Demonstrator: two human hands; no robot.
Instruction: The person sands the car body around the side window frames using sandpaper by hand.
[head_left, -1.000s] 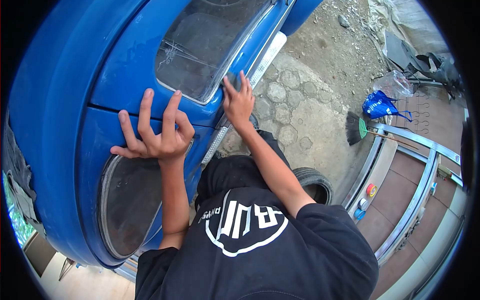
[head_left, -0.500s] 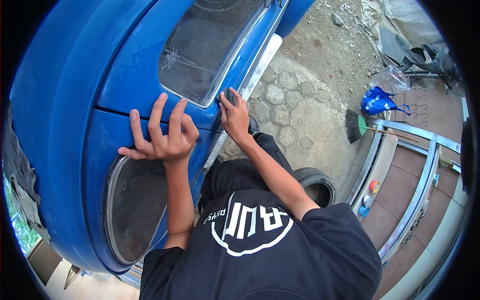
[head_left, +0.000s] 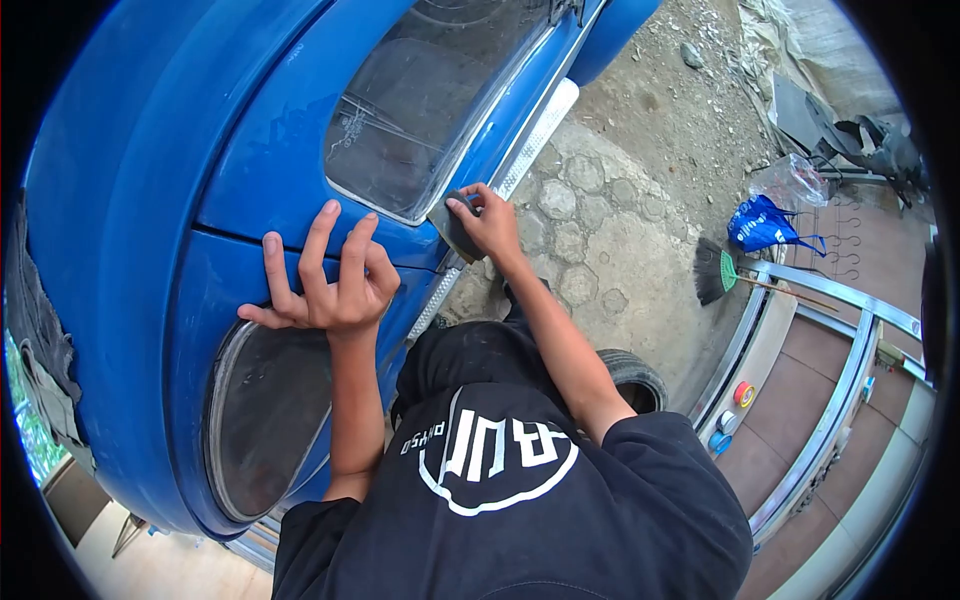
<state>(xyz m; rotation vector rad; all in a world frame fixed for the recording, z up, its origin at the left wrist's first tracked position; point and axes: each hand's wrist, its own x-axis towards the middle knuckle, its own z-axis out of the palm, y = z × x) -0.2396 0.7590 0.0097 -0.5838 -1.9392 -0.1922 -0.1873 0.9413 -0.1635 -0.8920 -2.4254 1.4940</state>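
My left hand (head_left: pixel 338 285) rests with spread fingers on the blue car body (head_left: pixel 265 185), across the seam between two panels. The rear side window (head_left: pixel 275 420) lies just below its palm. My right hand (head_left: pixel 492 226) pinches a dark folded piece of sandpaper (head_left: pixel 457 232) between thumb and fingers. The sandpaper lies against the door panel by the lower corner of the door window (head_left: pixel 405 120). Its lower edge hangs beside the silver patterned running board (head_left: pixel 437 295).
A tyre (head_left: pixel 638 383) lies on the concrete floor (head_left: pixel 590 250) to my right. Beyond it are a broom (head_left: pixel 712 272), a blue bag (head_left: pixel 762 224) and a metal frame (head_left: pixel 850 375) with small coloured rolls. Cloth (head_left: pixel 45 370) hangs at the car's far left.
My right hand has shifted slightly right and down, and more of the sandpaper now shows. My left hand keeps its place on the panel. The view has shifted a little.
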